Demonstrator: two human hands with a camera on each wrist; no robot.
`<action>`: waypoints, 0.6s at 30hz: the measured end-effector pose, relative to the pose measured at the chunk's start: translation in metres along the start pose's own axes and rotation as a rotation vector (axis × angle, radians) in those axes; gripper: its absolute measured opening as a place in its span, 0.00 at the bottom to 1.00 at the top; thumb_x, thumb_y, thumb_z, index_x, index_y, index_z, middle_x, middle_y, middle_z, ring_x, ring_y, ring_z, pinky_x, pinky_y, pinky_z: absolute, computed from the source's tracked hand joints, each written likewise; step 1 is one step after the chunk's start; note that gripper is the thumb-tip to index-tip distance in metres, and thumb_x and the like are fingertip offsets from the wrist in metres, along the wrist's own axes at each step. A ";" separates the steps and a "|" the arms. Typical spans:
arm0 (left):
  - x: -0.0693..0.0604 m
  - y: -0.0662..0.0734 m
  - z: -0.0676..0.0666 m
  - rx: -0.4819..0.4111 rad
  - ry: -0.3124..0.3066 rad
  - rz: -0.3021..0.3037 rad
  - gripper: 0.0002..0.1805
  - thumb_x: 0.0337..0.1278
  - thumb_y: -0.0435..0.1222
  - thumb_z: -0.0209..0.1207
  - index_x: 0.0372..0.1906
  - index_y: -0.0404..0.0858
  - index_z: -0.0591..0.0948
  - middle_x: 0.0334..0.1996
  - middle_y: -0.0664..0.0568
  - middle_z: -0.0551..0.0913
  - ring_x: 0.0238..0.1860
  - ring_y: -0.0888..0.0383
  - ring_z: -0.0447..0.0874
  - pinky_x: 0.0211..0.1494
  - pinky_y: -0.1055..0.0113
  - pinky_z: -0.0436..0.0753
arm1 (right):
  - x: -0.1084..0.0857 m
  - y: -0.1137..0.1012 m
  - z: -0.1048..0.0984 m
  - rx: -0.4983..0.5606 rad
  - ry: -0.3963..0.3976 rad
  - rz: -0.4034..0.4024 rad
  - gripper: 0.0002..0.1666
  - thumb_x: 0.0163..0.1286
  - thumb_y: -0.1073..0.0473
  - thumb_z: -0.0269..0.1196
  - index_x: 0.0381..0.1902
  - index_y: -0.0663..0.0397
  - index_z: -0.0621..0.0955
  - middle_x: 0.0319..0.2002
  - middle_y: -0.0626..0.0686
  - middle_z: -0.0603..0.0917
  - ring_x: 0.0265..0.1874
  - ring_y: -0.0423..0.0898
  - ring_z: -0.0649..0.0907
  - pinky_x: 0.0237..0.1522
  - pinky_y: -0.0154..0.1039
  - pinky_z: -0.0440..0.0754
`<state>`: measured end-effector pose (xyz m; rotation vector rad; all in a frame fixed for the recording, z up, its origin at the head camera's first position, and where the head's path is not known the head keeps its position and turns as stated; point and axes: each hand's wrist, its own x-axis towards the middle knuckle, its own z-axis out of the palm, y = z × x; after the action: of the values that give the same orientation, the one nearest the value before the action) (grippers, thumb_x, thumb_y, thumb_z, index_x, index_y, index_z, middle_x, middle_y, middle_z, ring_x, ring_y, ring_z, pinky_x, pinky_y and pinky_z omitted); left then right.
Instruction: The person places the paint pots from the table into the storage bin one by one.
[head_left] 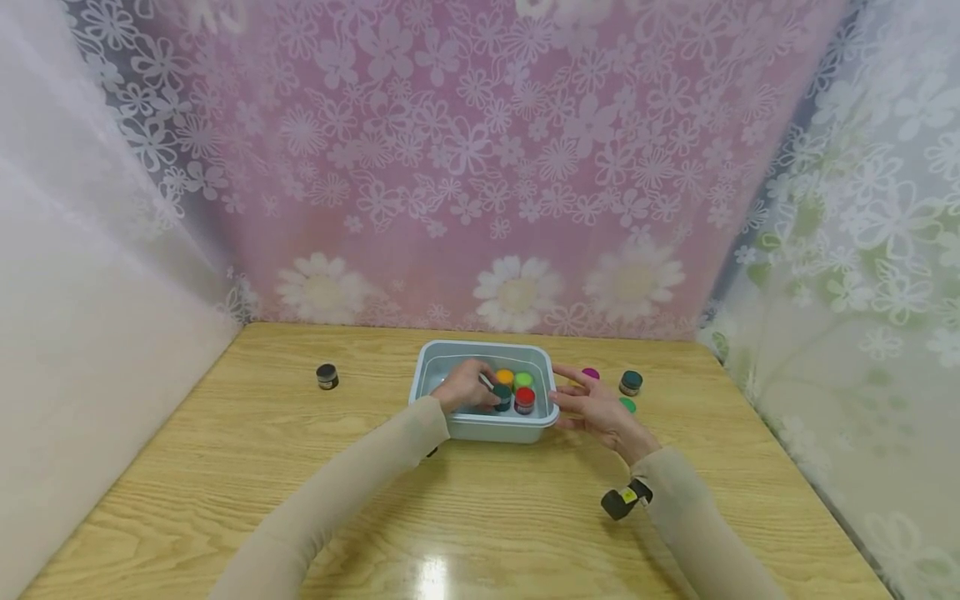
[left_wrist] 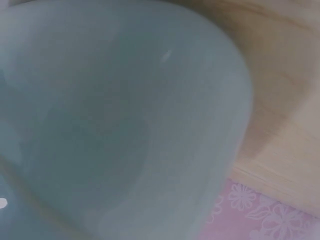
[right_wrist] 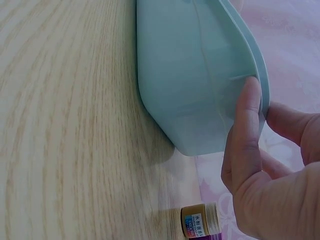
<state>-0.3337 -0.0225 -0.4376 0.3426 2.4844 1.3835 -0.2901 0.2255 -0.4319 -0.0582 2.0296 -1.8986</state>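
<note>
A pale blue plastic basin [head_left: 480, 430] stands on the wooden table. My left hand [head_left: 465, 387] reaches into it and pinches a dark-green-lidded paint jar [head_left: 502, 400] between thumb and fingers. Beside that jar in the basin are jars with a red lid [head_left: 525, 395], an orange lid [head_left: 506, 377] and a light green lid [head_left: 523, 380]. At the basin's right end my right hand [head_left: 596, 415] grips the rim, thumb on the edge and fingers against the outer wall in the right wrist view. The left wrist view shows only the basin's wall [left_wrist: 190, 115] up close; the left hand is hidden there.
Right of the basin stand a magenta-lidded jar [head_left: 590, 374], a dark-lidded jar [head_left: 632, 382] and a partly covered green-lidded one [head_left: 628, 405]. An ochre jar [right_wrist: 194, 221] shows below the right hand. A black-lidded jar [head_left: 327, 377] stands far left. Flowered curtains [head_left: 480, 167] surround the table.
</note>
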 end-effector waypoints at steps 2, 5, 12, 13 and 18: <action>0.001 -0.001 0.000 -0.018 -0.001 -0.001 0.15 0.49 0.24 0.69 0.45 0.29 0.82 0.37 0.40 0.84 0.27 0.57 0.84 0.34 0.67 0.88 | -0.001 -0.001 0.000 -0.006 0.003 -0.003 0.41 0.70 0.58 0.63 0.76 0.46 0.59 0.66 0.68 0.70 0.47 0.45 0.84 0.43 0.39 0.89; 0.002 -0.002 0.001 -0.048 -0.010 -0.001 0.15 0.49 0.23 0.68 0.45 0.28 0.81 0.37 0.39 0.84 0.27 0.56 0.84 0.33 0.66 0.89 | -0.001 -0.001 0.000 -0.004 0.004 0.000 0.41 0.70 0.57 0.64 0.76 0.45 0.60 0.66 0.68 0.70 0.48 0.47 0.84 0.45 0.41 0.88; 0.001 -0.002 -0.001 -0.041 0.001 0.016 0.14 0.50 0.22 0.67 0.45 0.28 0.82 0.39 0.41 0.83 0.32 0.55 0.84 0.36 0.67 0.88 | -0.002 -0.002 0.001 -0.005 0.000 0.001 0.41 0.71 0.58 0.63 0.77 0.46 0.59 0.66 0.68 0.70 0.48 0.47 0.83 0.46 0.42 0.88; 0.000 -0.001 -0.001 -0.037 0.007 0.017 0.14 0.50 0.23 0.66 0.44 0.28 0.83 0.39 0.41 0.83 0.32 0.53 0.84 0.37 0.66 0.88 | -0.002 -0.002 0.001 -0.005 0.002 -0.001 0.41 0.71 0.59 0.63 0.77 0.46 0.59 0.65 0.68 0.70 0.48 0.47 0.84 0.45 0.42 0.88; -0.002 0.000 -0.005 -0.119 -0.019 0.005 0.13 0.53 0.22 0.64 0.45 0.27 0.82 0.39 0.38 0.85 0.36 0.43 0.88 0.39 0.61 0.89 | -0.002 -0.002 0.002 -0.002 0.002 -0.002 0.40 0.71 0.60 0.62 0.76 0.46 0.59 0.65 0.68 0.71 0.47 0.47 0.84 0.47 0.44 0.88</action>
<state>-0.3336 -0.0276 -0.4349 0.3350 2.3745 1.5154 -0.2881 0.2244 -0.4295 -0.0588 2.0332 -1.8982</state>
